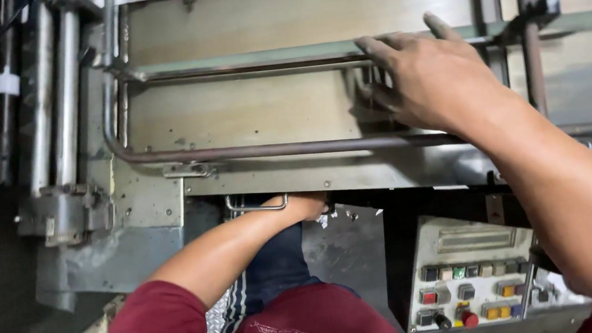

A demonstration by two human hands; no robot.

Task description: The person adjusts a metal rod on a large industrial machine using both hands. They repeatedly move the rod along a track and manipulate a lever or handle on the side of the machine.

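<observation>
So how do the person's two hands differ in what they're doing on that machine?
The right hand lies in full view, fingers spread on the machine's flat panel by a metal rod; the left hand is lower, mostly hidden under the panel's edge beside a small wire handle. Both are bare and touch the machine.

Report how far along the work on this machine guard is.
Done: nothing shows as finished. In hand: the right hand lies spread on the metal guard panel by its rail; the left hand reaches under the lower edge beside a wire handle. Left: cannot tell.
</observation>
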